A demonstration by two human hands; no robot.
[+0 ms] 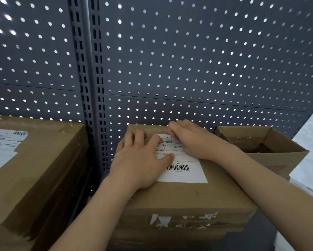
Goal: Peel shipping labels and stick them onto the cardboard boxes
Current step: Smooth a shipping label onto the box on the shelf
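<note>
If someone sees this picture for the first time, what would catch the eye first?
At the centre, the left hand and the right hand press a white shipping label onto the middle cardboard box. Behind them rises a grey pegboard wall with light shining through its holes. The left cardboard box already carries a label.

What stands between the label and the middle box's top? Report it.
Nothing visible does. The label lies flat on the middle box, with the left hand and right hand both pressing on it. What lies under the hands is hidden.
</note>
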